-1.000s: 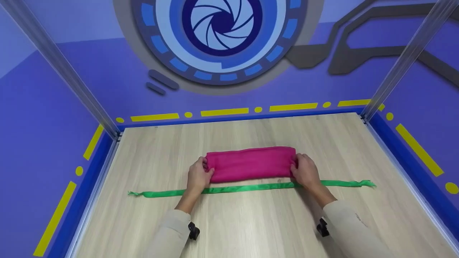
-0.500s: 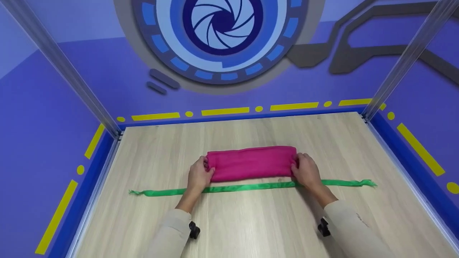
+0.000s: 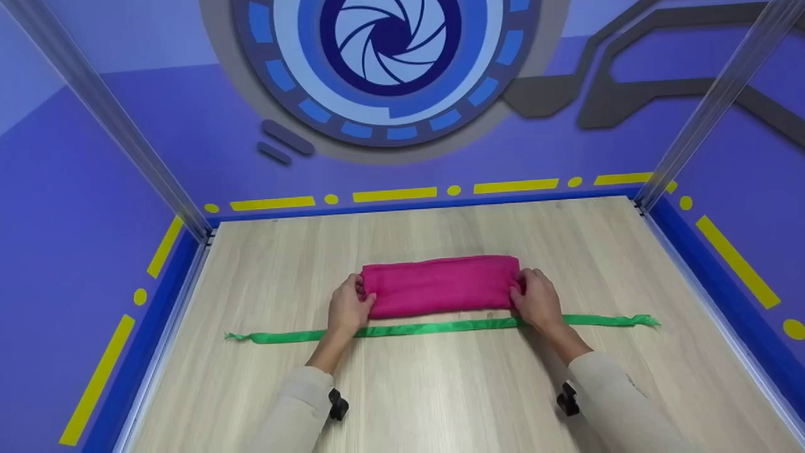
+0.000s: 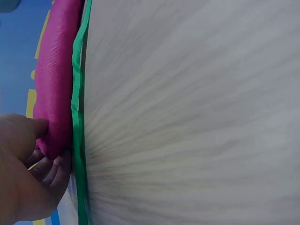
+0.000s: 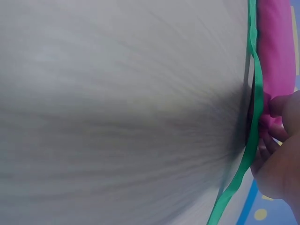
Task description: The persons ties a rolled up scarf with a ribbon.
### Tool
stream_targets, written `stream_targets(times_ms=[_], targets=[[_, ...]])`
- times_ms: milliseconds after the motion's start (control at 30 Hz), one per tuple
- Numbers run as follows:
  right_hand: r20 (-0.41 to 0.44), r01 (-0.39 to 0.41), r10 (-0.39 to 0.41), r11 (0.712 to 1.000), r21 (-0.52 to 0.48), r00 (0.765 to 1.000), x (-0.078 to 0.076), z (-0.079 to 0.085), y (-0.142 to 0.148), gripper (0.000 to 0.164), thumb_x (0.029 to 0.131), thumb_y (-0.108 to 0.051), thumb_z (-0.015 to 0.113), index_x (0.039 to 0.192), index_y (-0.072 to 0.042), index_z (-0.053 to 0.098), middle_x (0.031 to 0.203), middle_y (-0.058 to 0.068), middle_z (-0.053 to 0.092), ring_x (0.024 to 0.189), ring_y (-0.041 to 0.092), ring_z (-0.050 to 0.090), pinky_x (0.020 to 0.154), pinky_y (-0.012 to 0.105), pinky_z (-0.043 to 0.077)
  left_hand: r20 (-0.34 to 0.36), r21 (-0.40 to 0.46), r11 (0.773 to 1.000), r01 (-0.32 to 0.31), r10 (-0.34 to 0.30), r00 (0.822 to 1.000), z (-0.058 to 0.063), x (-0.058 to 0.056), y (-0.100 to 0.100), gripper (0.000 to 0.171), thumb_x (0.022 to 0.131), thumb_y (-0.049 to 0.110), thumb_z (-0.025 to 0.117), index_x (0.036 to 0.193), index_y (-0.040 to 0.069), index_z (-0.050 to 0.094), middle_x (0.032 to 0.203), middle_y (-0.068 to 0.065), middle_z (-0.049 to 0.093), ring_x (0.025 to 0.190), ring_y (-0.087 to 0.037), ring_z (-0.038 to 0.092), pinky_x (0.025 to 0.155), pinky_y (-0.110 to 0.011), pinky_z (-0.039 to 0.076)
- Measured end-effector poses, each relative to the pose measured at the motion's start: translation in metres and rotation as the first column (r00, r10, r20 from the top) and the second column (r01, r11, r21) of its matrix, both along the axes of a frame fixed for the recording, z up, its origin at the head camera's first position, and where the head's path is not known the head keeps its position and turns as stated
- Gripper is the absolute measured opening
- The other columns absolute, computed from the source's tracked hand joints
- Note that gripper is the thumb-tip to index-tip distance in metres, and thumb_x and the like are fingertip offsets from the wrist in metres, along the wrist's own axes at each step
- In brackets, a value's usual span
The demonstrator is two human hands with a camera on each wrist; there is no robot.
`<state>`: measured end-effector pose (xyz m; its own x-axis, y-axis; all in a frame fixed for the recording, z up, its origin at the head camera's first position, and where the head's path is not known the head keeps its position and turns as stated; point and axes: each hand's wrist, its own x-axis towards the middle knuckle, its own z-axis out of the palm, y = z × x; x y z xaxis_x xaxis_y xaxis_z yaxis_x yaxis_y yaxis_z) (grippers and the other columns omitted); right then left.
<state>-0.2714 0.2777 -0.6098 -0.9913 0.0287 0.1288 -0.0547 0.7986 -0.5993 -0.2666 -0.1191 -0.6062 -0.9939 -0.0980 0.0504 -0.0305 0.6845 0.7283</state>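
A folded pink cloth [image 3: 440, 286] forms a long flat bundle near the middle of the table. My left hand [image 3: 349, 307] pinches its left end, and my right hand [image 3: 539, 301] pinches its right end. In the left wrist view the thumb of the left hand [image 4: 23, 173] presses on top of the cloth [image 4: 56, 79] while the fingers go under its edge. On the near side of the bundle a green ribbon [image 3: 440, 328] with frayed ends lies stretched from left to right, passing beneath both wrists. The right wrist view shows the ribbon [image 5: 257, 93] beside the cloth [image 5: 276, 47].
The wood-grain table [image 3: 402, 390] is bounded by blue printed walls [image 3: 138, 126] at the back and both sides. Metal rails [image 3: 166, 333] run along its side edges. Clear posts [image 3: 710, 107] stand at the back corners.
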Motion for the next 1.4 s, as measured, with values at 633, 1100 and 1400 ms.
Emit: stream_targets(times_ms=[633, 1100, 1400], targets=[[0.253, 0.024, -0.03, 0.999, 0.025, 0.967, -0.001, 0.022, -0.002, 0.034, 0.095, -0.028, 0.078, 0.091, 0.003, 0.063, 0.078, 0.011, 0.059, 0.073, 0.024, 0.055, 0.063, 0.035, 0.046, 0.012, -0.138, 0.99, 0.035, -0.033, 0.999, 0.004, -0.018, -0.001, 0.05, 0.104, 0.023, 0.069, 0.15, 0.006, 0.056, 0.143, -0.021, 0.057, 0.128, -0.042, 0.053, 0.109, -0.052, 0.047], [0.327, 0.001, 0.001, 1.0, -0.004, 0.945, -0.004, 0.024, -0.009, 0.024, 0.097, -0.021, 0.071, 0.089, -0.001, 0.06, 0.075, 0.008, 0.057, 0.07, 0.022, 0.054, 0.062, 0.032, 0.046, 0.084, -0.199, 0.978, 0.057, -0.041, 0.996, 0.003, -0.02, 0.004, 0.041, 0.105, 0.024, 0.066, 0.138, 0.0, 0.061, 0.132, -0.021, 0.061, 0.123, -0.041, 0.055, 0.104, -0.053, 0.049], [0.329, -0.007, 0.006, 1.0, 0.002, 0.944, -0.003, 0.025, -0.01, 0.023, 0.099, -0.02, 0.07, 0.087, -0.004, 0.058, 0.074, 0.007, 0.056, 0.07, 0.022, 0.054, 0.062, 0.032, 0.045, 0.133, -0.236, 0.969, 0.076, -0.046, 0.99, 0.007, -0.02, 0.007, 0.044, 0.107, 0.027, 0.063, 0.135, -0.006, 0.06, 0.126, -0.024, 0.062, 0.12, -0.042, 0.056, 0.102, -0.057, 0.049]])
